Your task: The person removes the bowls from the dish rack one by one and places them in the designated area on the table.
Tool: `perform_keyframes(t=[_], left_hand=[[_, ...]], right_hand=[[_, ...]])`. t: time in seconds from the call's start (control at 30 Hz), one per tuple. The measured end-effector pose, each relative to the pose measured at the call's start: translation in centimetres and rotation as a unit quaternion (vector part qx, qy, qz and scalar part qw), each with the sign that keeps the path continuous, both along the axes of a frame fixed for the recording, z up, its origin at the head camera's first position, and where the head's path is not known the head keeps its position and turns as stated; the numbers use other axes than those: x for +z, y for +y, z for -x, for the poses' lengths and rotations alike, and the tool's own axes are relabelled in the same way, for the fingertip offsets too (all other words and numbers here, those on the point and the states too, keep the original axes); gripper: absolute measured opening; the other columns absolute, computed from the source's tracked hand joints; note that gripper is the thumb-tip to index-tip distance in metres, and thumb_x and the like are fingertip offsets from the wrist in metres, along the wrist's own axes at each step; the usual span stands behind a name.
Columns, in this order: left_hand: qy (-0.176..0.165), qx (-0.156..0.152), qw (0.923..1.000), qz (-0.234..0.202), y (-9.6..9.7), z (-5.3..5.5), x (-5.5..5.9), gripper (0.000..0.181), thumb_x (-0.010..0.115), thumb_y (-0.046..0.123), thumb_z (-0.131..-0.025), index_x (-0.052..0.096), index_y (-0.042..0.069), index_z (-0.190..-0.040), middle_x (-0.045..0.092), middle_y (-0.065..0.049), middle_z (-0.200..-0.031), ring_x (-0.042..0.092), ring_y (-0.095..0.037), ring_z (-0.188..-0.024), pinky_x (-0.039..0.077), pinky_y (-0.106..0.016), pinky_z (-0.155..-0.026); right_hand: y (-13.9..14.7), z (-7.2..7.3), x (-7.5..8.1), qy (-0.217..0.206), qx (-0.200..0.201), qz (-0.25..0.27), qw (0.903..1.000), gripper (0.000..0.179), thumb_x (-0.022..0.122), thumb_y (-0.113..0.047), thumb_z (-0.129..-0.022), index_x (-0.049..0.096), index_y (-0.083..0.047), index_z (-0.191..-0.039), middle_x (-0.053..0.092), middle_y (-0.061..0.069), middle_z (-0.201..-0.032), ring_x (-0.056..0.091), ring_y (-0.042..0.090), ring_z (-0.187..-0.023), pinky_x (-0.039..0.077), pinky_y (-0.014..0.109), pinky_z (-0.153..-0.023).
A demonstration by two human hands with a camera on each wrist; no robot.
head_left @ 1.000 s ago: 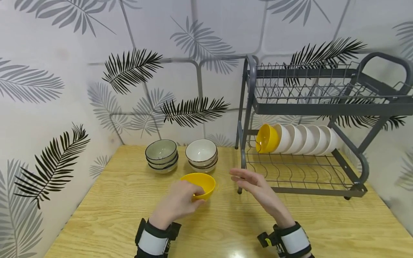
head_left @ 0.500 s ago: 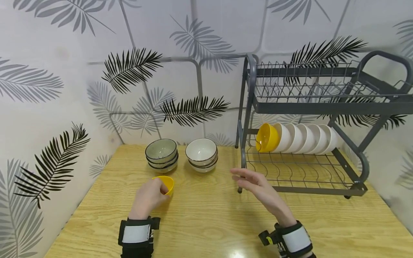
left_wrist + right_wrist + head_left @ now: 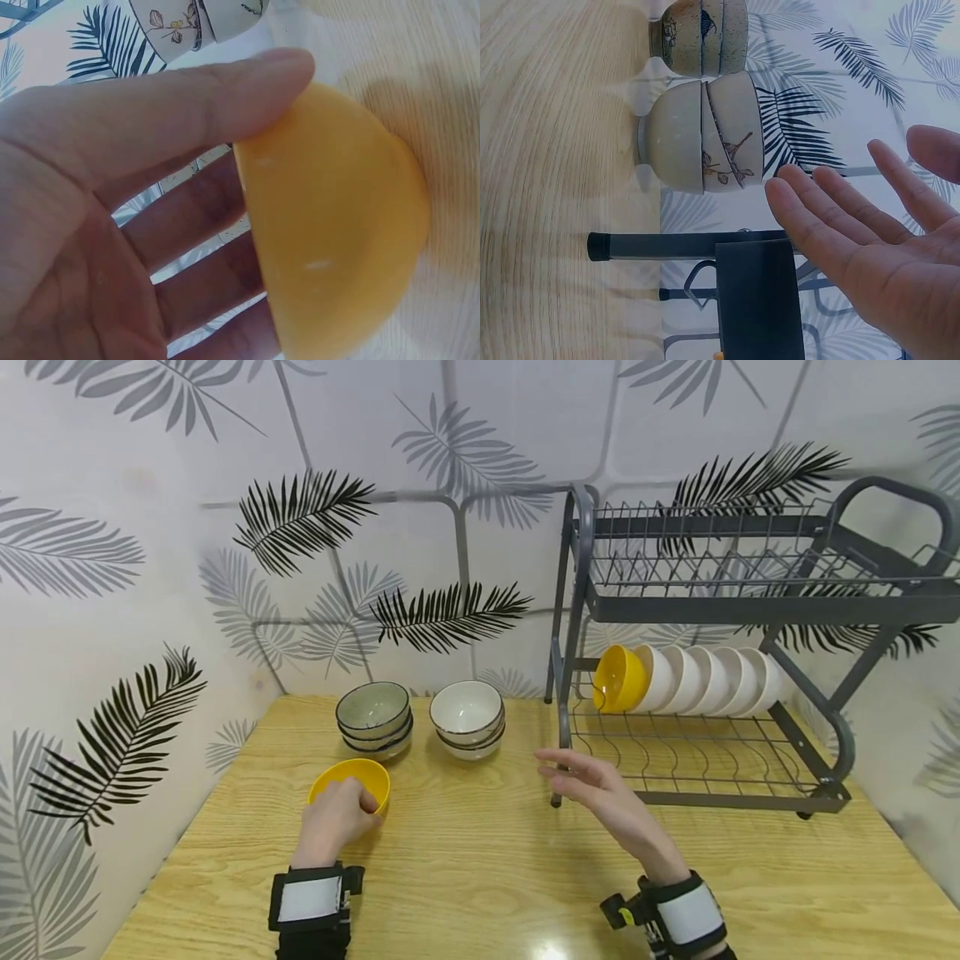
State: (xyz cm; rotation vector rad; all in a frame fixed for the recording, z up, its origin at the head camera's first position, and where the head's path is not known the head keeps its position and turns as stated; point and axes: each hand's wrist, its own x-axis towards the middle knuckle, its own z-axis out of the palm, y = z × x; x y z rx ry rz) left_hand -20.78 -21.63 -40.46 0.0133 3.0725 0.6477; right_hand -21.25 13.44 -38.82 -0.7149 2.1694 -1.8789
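My left hand (image 3: pixel 335 821) pinches the near rim of a yellow bowl (image 3: pixel 352 770) in front of the grey-green stack. In the left wrist view the thumb lies on the outside of the yellow bowl (image 3: pixel 337 217) and the fingers reach inside it; its base is close over the wooden table. My right hand (image 3: pixel 600 789) holds nothing and is raised beside the rack's front left leg. Its fingers (image 3: pixel 817 217) are relaxed and fairly straight in the right wrist view. A stack of grey-green bowls (image 3: pixel 373 714) and a stack of white bowls (image 3: pixel 467 714) stand behind.
A dark two-tier dish rack (image 3: pixel 705 610) stands at the right. Its lower tier holds another yellow bowl (image 3: pixel 621 681) and a row of several white bowls (image 3: pixel 738 681) on edge. The upper tier carries no dishes. A leaf-patterned wall (image 3: pixel 450 552) closes off the wooden table (image 3: pixel 465 877) behind.
My left hand has carried the yellow bowl leftward from before the white stack to before the grey-green stack. The bowl shows more of its opening than half a second ago. My right hand stays put.
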Motion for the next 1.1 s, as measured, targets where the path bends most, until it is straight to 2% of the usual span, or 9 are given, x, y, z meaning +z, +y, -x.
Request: perform_keyframes(t=[0.43,0.53,0.63,0.7,0.77,0.83,0.93,1.0,1.1], left_hand=[[-0.008,0.008,0.9999,0.007,0.4,0.1,0.0,0.019,0.080,0.021,-0.074,0.076,0.009,-0.088,0.069,-0.004,-0.084,0.058,-0.024,-0.077,0.049,-0.049,-0.068],[0.032,0.013,0.9993,0.012,0.6,0.2,0.1,0.029,0.078,0.027,-0.076,0.076,0.007,-0.095,0.072,-0.008,-0.090,0.063,-0.027,-0.082,0.052,-0.050,-0.069],[0.108,0.017,0.9939,0.016,1.1,0.2,0.3,0.032,0.075,0.032,-0.079,0.075,0.006,-0.098,0.073,-0.009,-0.094,0.065,-0.029,-0.087,0.055,-0.047,-0.066],[0.158,0.012,0.9872,0.015,1.6,0.2,0.4,0.033,0.073,0.033,-0.081,0.075,0.007,-0.101,0.074,-0.009,-0.098,0.066,-0.030,-0.087,0.054,-0.044,-0.058],[0.192,-0.007,0.9814,0.007,2.3,0.3,0.5,0.033,0.072,0.033,-0.083,0.075,0.009,-0.105,0.073,-0.010,-0.101,0.067,-0.029,-0.085,0.052,-0.041,-0.050],[0.211,-0.037,0.9767,-0.006,2.8,0.4,0.5,0.033,0.071,0.031,-0.085,0.074,0.008,-0.109,0.072,-0.011,-0.105,0.067,-0.029,-0.088,0.054,-0.041,-0.053],[0.213,-0.084,0.9725,-0.042,3.6,0.6,0.4,0.033,0.070,0.025,-0.086,0.071,0.005,-0.111,0.070,-0.013,-0.111,0.064,-0.030,-0.098,0.058,-0.045,-0.073],[0.206,-0.110,0.9705,-0.057,4.1,0.8,0.3,0.033,0.070,0.022,-0.086,0.070,0.004,-0.113,0.068,-0.013,-0.115,0.060,-0.031,-0.108,0.053,-0.049,-0.089],[0.186,-0.136,0.9704,-0.073,4.9,1.0,0.0,0.034,0.069,0.021,-0.087,0.068,0.004,-0.117,0.065,-0.012,-0.121,0.054,-0.031,-0.116,0.046,-0.051,-0.098]], right_hand=[[0.5,0.2,0.0,0.005,-0.009,0.010,0.9999,0.043,0.048,-0.006,-0.099,0.043,0.004,-0.140,0.042,0.026,-0.142,0.040,0.043,-0.127,0.029,0.066,-0.104],[0.7,0.3,-0.1,0.008,-0.015,0.014,0.9998,0.043,0.048,-0.007,-0.099,0.043,0.004,-0.140,0.042,0.027,-0.143,0.040,0.043,-0.127,0.029,0.066,-0.104],[0.9,0.3,-0.1,0.016,-0.025,0.020,0.9994,0.043,0.049,-0.009,-0.100,0.043,0.005,-0.140,0.041,0.026,-0.143,0.042,0.042,-0.127,0.029,0.066,-0.104],[0.9,0.3,0.0,0.022,-0.040,0.019,0.9988,0.041,0.048,-0.008,-0.100,0.044,0.003,-0.139,0.042,0.024,-0.143,0.043,0.039,-0.126,0.032,0.063,-0.104],[1.0,0.3,0.1,0.027,-0.054,0.024,0.9979,0.039,0.048,-0.007,-0.100,0.046,0.003,-0.138,0.044,0.023,-0.142,0.045,0.038,-0.125,0.034,0.061,-0.104],[1.0,0.3,0.2,0.036,-0.071,0.027,0.9964,0.038,0.049,-0.006,-0.099,0.047,0.003,-0.136,0.045,0.022,-0.141,0.046,0.036,-0.125,0.038,0.053,-0.104],[1.2,0.3,0.4,0.058,-0.098,0.043,0.9925,0.038,0.050,-0.002,-0.098,0.047,0.007,-0.134,0.046,0.024,-0.138,0.047,0.037,-0.123,0.045,0.034,-0.101],[1.3,0.3,0.6,0.077,-0.120,0.049,0.9886,0.038,0.051,0.000,-0.097,0.046,0.009,-0.134,0.046,0.027,-0.138,0.048,0.039,-0.122,0.047,0.021,-0.095],[1.6,0.3,0.8,0.103,-0.155,0.045,0.9814,0.039,0.052,0.001,-0.096,0.047,0.010,-0.133,0.047,0.029,-0.135,0.048,0.041,-0.120,0.047,0.013,-0.089]])
